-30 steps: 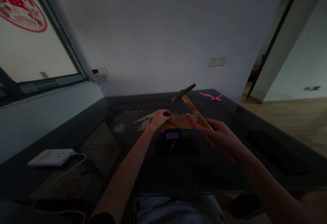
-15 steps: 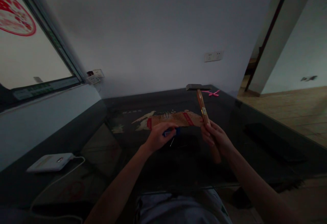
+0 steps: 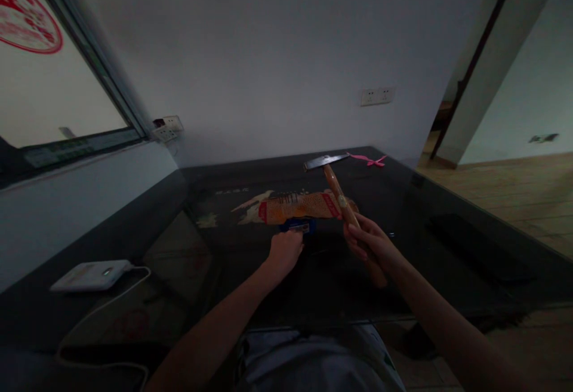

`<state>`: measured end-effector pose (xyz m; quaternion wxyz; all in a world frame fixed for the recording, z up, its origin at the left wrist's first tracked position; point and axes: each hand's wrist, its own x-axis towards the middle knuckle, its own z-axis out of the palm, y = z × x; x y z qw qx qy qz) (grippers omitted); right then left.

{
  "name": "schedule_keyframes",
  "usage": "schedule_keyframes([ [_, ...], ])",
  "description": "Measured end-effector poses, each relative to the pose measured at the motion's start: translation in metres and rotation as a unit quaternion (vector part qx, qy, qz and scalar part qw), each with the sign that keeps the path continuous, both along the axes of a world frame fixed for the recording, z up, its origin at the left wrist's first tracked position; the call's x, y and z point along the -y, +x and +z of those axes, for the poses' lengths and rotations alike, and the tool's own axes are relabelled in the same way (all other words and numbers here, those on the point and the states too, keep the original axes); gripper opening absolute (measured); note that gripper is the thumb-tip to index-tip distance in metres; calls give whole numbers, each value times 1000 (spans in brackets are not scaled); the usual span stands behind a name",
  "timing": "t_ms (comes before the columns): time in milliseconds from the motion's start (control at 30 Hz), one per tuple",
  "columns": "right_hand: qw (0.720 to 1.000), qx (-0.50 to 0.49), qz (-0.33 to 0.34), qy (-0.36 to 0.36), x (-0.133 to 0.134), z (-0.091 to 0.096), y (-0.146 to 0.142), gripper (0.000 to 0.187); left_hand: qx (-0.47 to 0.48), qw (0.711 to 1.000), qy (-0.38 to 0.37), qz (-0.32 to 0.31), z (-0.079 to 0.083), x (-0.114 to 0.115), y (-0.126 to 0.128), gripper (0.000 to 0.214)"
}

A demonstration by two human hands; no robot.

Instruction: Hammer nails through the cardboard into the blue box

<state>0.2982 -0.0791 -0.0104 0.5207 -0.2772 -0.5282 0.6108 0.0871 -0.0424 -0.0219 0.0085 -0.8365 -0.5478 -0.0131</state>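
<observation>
My right hand [image 3: 369, 240] is wrapped round the wooden handle of a hammer [image 3: 341, 198], its metal head raised and pointing away from me. Beyond both hands lies a tan-and-red printed packet [image 3: 295, 207] on the dark tabletop. A small blue item with a pale label [image 3: 299, 225] sits against the packet's near side. Just in front of that, my left hand [image 3: 286, 252] is closed with its knuckles up; whatever its fingers hold, if anything, is hidden.
A white power bank or similar device [image 3: 92, 275] with a white cable lies at the left. A pink ribbon-like thing [image 3: 375, 161] is at the back right. A dark flat object [image 3: 478, 249] lies along the right side of the black table [image 3: 250, 171].
My left hand has drawn back from the blue item and closed; the thin shiny sliver below it no longer shows. The hammer head has swung left and slightly lower.
</observation>
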Motion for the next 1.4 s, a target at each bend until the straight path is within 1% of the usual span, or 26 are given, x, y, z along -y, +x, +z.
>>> schedule_keyframes([
  [200, 1000, 4, -8, 3, 0, -1, 3, 24, -54, 999, -3, 1, 5, 3, -4, 25],
  [333, 1000, 2, -26, 11, -1, 0, 3, 20, -66, 998, -18, 3, 5, 2, -6, 25],
  [433, 999, -1, -38, 9, -2, 1, 3, 21, -48, 998, -31, 3, 7, 0, -10, 21],
  [500, 999, -2, -41, 8, -3, 0, 4, 23, -2, 999, -41, -15, 9, -2, -13, 18],
  [533, 999, -2, -42, 6, -3, 0, 4, 24, 36, 997, -61, -36, 11, -2, -14, 16],
  [567, 999, -3, -42, 5, -3, 0, 5, 25, 82, 990, -93, -66, 13, -2, -16, 15],
  [600, 999, -5, -45, 3, -3, 0, 5, 25, 135, 976, -136, -101, 16, -2, -17, 16],
  [633, 999, -8, -47, 1, -3, 0, 5, 25, 189, 955, -184, -137, 20, -2, -18, 19],
  [700, 999, -12, -50, -2, -2, 0, 6, 24, 277, 901, -271, -196, 30, 0, -20, 27],
  [767, 999, -14, -53, -1, -2, 0, 6, 23, 331, 858, -320, -227, 44, 1, -22, 32],
  [833, 999, -11, -53, 0, -3, 0, 6, 22, 369, 835, -331, -239, 59, -2, -23, 33],
  [900, 999, -10, -52, 1, -3, 0, 6, 22, 410, 829, -298, -234, 72, -10, -24, 31],
  [967, 999, -12, -50, -3, -4, 0, 5, 22, 451, 830, -240, -222, 83, -24, -24, 32],
  [1067, 999, -15, -48, -5, -4, 1, 4, 24, 505, 823, -161, -204, 90, -51, -20, 36],
  [1133, 999, -15, -48, -3, -3, 2, 4, 25, 537, 816, -102, -186, 88, -68, -15, 34],
  [1200, 999, -12, -50, -5, -2, 3, 2, 25, 555, 816, -34, -162, 81, -82, -10, 30],
  [1300, 998, -10, -54, -8, -1, 3, 1, 26, 537, 833, 52, -127, 66, -94, -5, 24],
  [1400, 998, -11, -56, -8, -1, 3, 1, 26, 501, 851, 105, -117, 55, -97, -4, 19],
])
